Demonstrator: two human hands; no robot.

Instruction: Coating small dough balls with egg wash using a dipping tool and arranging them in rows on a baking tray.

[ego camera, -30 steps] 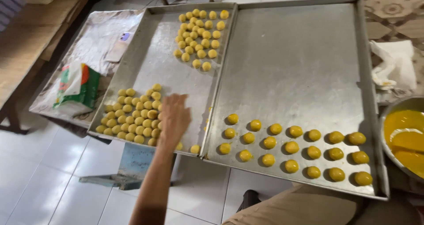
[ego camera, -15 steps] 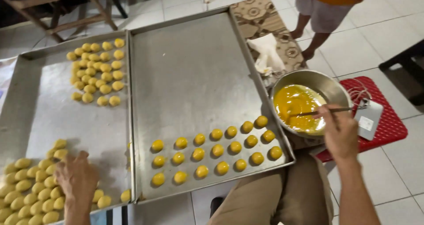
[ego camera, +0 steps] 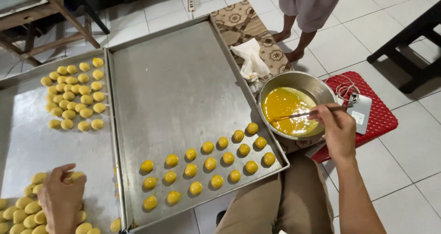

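Head view: dough balls [ego camera: 27, 211] under hands [ego camera: 62, 199]

The left hand [ego camera: 62, 198] covers several pale dough balls [ego camera: 27, 211] at the near corner of the left tray [ego camera: 27, 146], so whether its fingers grip one cannot be told. That tray runs off the picture's left and bottom edges. The brush [ego camera: 312, 112] tip is sunk in the yellow egg wash [ego camera: 287, 107]. A standing person [ego camera: 305, 13] is cut off above the legs. The phone [ego camera: 360, 112] screen is too small to make out.
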